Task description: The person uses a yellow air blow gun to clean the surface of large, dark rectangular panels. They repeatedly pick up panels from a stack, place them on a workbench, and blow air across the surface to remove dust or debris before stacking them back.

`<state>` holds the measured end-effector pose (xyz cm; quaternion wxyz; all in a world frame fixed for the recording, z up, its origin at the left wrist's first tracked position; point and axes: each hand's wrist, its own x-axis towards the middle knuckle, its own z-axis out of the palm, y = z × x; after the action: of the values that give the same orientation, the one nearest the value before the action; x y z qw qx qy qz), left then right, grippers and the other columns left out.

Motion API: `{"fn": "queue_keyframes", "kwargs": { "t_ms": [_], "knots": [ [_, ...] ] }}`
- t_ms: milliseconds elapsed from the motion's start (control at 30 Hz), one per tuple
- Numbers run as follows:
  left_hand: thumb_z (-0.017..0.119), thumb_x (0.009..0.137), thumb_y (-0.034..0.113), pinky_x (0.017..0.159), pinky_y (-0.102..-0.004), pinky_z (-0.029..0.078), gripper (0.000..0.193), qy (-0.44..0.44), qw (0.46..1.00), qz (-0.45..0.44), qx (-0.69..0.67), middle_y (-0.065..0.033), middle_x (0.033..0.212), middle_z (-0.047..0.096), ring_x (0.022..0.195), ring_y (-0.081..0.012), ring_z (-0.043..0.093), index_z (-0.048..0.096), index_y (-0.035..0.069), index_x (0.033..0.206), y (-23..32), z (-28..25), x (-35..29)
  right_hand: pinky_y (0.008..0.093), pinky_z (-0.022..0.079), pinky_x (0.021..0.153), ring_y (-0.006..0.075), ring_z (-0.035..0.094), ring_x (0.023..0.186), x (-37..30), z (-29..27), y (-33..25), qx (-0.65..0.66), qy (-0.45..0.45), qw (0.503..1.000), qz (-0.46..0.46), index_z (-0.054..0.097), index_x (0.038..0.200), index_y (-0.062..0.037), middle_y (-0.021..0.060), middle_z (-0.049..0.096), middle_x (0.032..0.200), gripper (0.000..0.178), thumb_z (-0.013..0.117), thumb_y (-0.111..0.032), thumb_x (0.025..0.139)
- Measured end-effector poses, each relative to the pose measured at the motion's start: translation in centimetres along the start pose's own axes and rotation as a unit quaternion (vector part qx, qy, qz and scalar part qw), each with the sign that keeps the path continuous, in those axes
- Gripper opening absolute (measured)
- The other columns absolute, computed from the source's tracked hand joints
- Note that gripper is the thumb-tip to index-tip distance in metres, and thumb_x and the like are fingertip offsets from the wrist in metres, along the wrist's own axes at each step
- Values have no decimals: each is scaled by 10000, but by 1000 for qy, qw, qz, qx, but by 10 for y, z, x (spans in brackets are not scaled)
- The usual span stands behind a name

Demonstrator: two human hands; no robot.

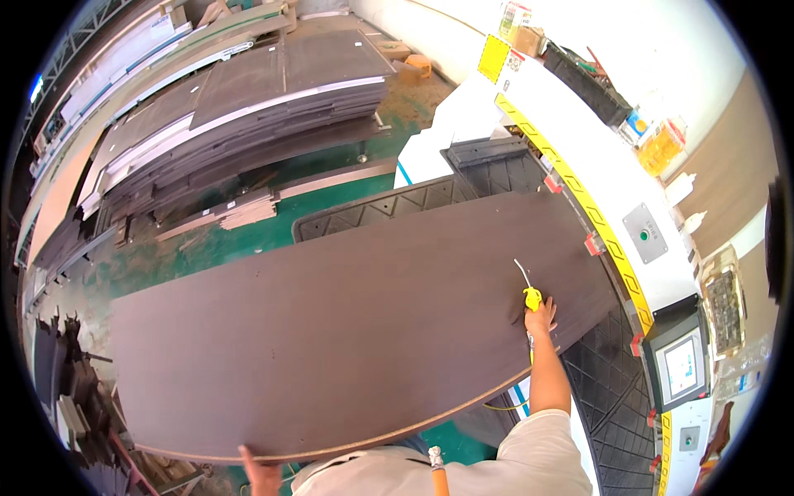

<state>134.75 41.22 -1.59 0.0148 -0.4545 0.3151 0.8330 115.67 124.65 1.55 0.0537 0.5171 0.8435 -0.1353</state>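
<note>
A large dark brown board (356, 331) lies flat in front of me, its raw chipboard edge toward my body. My right hand (542, 317) is closed round a yellow air blow gun (533, 298) over the right part of the board; its thin metal nozzle points away from me. A yellow hose (532, 354) runs back from the gun along my forearm. At the board's near edge, on the left, my left hand (260, 475) has its thumb up against the edge; its other fingers are mostly hidden beneath.
A white machine (612, 194) with a yellow strip and a screen (682, 364) stands on the right. Black ribbed supports (612, 397) show under the board. Stacked brown panels (281, 74) lie at the far left, offcuts (78, 388) at the near left. An orange hose (440, 479) hangs by my body.
</note>
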Motion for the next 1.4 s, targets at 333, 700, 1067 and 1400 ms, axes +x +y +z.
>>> {"fn": "queue_keyframes", "kwargs": {
  "t_ms": [333,700,1067,1400],
  "knots": [
    [402,1019,629,1177,-580,370,754,198,933,154,259,-124,1647,351,1451,-390,389,415,100,1557,207,41,61,727,121,1202,303,91,1600,12,-7,-1,18,11,999,37,486,1537,-300,66,133,1738,656,701,-405,927],
    [480,986,571,1180,-577,357,746,80,909,125,389,-142,1628,374,1454,-393,386,422,85,1550,75,223,157,716,83,1217,315,46,1611,38,-20,-12,34,-16,999,9,331,1611,-407,60,89,1750,750,684,-363,950],
    [557,953,513,1184,-575,344,749,91,881,124,447,-159,1609,398,1457,-396,382,429,69,1542,47,239,169,723,86,1213,323,31,1611,53,-22,-10,32,-24,999,2,321,1609,-429,69,91,1747,760,684,-340,947],
    [627,923,461,1187,-572,332,759,84,859,134,486,-175,1592,419,1460,-398,379,436,55,1535,39,261,179,743,88,1198,334,25,1609,62,-17,-9,35,-19,999,-4,341,1607,-395,78,82,1746,765,703,-379,933]
  ]
}}
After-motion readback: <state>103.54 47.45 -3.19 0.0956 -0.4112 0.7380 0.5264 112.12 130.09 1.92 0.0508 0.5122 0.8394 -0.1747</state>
